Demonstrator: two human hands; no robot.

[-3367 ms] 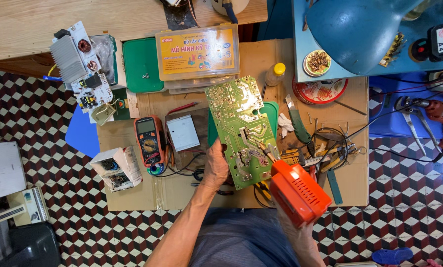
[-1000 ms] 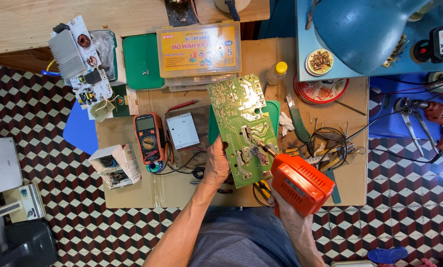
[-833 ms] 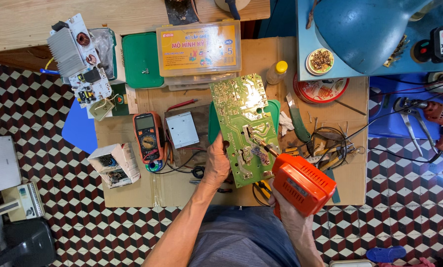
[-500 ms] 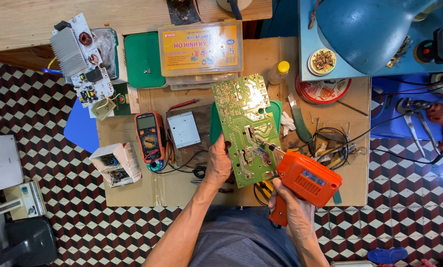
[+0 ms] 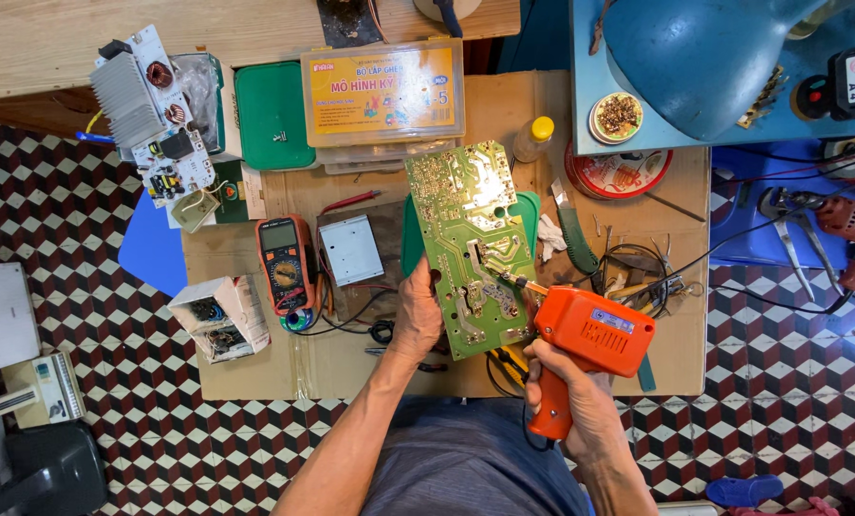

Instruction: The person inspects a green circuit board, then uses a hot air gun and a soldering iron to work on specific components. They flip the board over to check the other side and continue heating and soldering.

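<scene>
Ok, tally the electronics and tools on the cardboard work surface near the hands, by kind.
Green circuit board held by the left hand: 1
Orange soldering gun in the right hand: 1
Multimeter: 1
Small grey metal box: 1
Yellow-capped bottle: 1
Total: 5

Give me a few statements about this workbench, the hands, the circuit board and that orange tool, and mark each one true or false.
1. The left hand grips the green circuit board by its edge. True.
2. The right hand holds an orange soldering gun. True.
3. The gun's tip points away from the board. False: it reaches onto the board.
4. The multimeter lies right of the board. False: it lies left.
5. A yellow-capped bottle stands above the board. True.
</scene>
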